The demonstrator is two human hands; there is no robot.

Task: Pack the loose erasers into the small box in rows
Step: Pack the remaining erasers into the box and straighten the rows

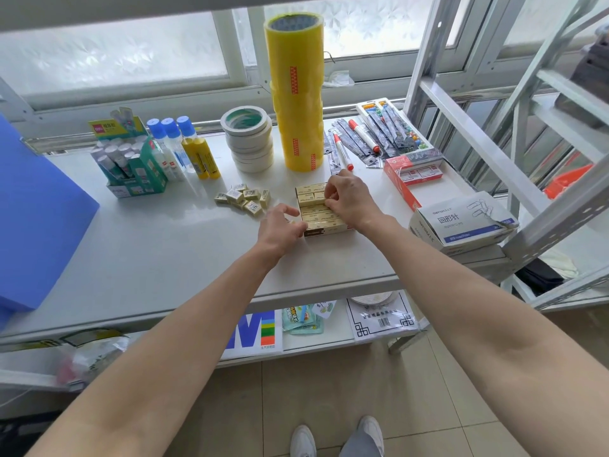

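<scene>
A small cream box point(321, 230) lies on the white table point(164, 245), filled with rows of pale yellow erasers point(311, 196). My right hand point(349, 196) hovers over the box's right side, fingertips pinching an eraser in a middle row. My left hand point(280, 225) holds the box's near left corner with curled fingers. A pile of several loose wrapped erasers point(244, 197) sits to the left of the box.
Behind the box stand a tall stack of yellow tape rolls point(296, 94), white tape rolls point(248, 140), glue bottles point(184, 150) and a green box of glue sticks point(131, 166). Red markers point(342, 153), a red box point(412, 173) and a paper-clip box point(461, 222) lie right. A blue folder point(36, 209) lies left.
</scene>
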